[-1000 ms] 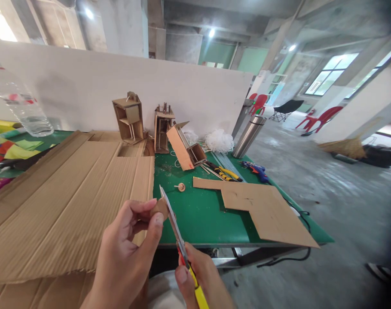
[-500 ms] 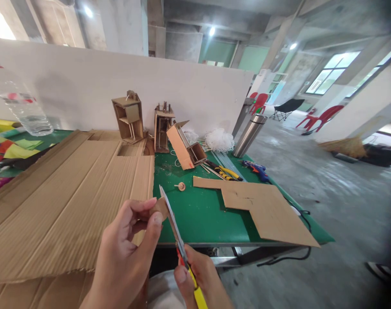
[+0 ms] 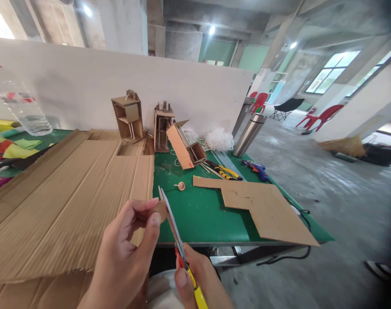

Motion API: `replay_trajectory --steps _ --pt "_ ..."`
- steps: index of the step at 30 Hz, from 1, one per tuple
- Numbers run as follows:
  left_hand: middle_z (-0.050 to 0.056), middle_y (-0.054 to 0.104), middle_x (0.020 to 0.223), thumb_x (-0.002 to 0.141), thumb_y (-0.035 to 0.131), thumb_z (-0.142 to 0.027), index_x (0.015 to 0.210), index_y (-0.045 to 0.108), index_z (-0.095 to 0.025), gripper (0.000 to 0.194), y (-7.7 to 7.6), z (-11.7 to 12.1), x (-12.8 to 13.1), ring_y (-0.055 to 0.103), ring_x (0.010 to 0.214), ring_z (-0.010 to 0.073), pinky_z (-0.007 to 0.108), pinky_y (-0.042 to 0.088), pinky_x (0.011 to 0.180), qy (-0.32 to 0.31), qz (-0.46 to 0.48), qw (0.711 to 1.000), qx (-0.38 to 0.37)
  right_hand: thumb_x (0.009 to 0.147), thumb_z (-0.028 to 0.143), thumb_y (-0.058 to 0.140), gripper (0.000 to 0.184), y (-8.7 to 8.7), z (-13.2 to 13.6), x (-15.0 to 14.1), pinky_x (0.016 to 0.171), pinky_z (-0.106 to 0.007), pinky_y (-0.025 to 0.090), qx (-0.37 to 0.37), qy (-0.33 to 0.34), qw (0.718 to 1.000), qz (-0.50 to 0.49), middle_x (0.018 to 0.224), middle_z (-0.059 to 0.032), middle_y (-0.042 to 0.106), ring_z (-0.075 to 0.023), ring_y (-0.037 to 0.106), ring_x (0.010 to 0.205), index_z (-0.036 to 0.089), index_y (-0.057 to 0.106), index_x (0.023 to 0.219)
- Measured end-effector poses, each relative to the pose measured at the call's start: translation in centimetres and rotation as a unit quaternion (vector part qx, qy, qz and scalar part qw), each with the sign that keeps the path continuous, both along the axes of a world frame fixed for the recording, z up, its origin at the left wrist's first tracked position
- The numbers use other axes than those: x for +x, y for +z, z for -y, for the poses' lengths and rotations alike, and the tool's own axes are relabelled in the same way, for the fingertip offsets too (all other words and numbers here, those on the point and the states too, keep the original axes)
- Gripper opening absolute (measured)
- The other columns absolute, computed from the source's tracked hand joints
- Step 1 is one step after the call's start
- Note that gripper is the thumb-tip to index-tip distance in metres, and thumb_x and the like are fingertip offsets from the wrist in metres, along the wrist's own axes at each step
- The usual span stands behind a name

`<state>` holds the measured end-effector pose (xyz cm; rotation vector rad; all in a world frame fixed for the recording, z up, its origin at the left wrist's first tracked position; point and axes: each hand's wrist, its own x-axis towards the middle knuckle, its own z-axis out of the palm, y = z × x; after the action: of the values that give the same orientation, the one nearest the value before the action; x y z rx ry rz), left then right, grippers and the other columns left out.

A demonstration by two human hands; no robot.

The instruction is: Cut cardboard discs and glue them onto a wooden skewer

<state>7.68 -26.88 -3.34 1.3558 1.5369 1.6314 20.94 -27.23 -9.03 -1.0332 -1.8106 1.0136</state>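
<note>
Between thumb and fingers, my left hand pinches a small piece of brown cardboard. My right hand grips a pair of scissors with yellow and red handles. The blades point up and away from me, slightly parted near the tips, and lie against the right edge of the small piece. Just beyond the blades, a small round cardboard disc with a stick through it lies on the green table. To the right rests a stepped cardboard offcut.
A large cardboard sheet covers the left side. Behind stand several cardboard box models, pliers, a glue gun, a steel flask and a plastic bottle. A white partition closes the back.
Both hands stay almost in place. The small cardboard piece has turned slightly in my left fingers, and the scissors have shifted a little to the left.
</note>
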Motion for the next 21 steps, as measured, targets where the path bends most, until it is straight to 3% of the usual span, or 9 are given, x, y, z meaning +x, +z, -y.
replay_trajectory --steps 9,13,18,21 --pt "-0.002 0.068 0.076 0.084 0.058 -0.026 0.093 0.064 -0.022 0.012 0.0 0.0 0.0 0.064 0.066 0.0122 0.025 0.054 0.068 0.005 -0.003 1.0 0.001 0.09 0.073 0.024 0.065 -2.4 -0.8 0.4 0.051 -0.025 0.041 0.019 0.027 0.999 0.01 0.062 -0.0008 0.05 -0.0143 0.044 0.054 0.019 0.058 0.079" --pt "-0.001 0.069 0.079 0.083 0.058 -0.027 0.093 0.065 -0.022 0.013 0.0 0.0 0.1 0.064 0.067 0.0122 0.025 0.055 0.069 0.009 -0.004 1.0 0.0 0.091 0.07 0.025 0.06 -1.6 -0.2 0.2 0.054 -0.026 0.04 0.014 -0.016 1.0 0.003 0.063 -0.0014 0.05 -0.015 0.043 0.057 0.02 0.054 0.076" --pt "-0.004 0.066 0.079 0.083 0.06 -0.029 0.101 0.06 -0.023 0.019 -0.1 0.0 0.5 0.064 0.066 0.0108 0.022 0.055 0.065 0.028 0.036 0.999 -0.006 0.089 0.074 0.026 0.062 -0.5 0.0 0.2 0.055 -0.026 0.043 -0.007 0.003 1.0 -0.01 0.061 -0.0012 0.05 -0.0145 0.043 0.057 0.021 0.051 0.072" --pt "-0.003 0.066 0.076 0.082 0.061 -0.029 0.094 0.06 -0.022 0.014 -0.1 0.0 0.4 0.064 0.067 0.0114 0.022 0.055 0.064 0.031 0.036 0.999 -0.019 0.088 0.075 0.022 0.063 -0.4 -0.1 0.3 0.052 -0.025 0.04 -0.003 -0.005 1.0 0.012 0.062 -0.0015 0.049 -0.015 0.044 0.058 0.021 0.05 0.073"
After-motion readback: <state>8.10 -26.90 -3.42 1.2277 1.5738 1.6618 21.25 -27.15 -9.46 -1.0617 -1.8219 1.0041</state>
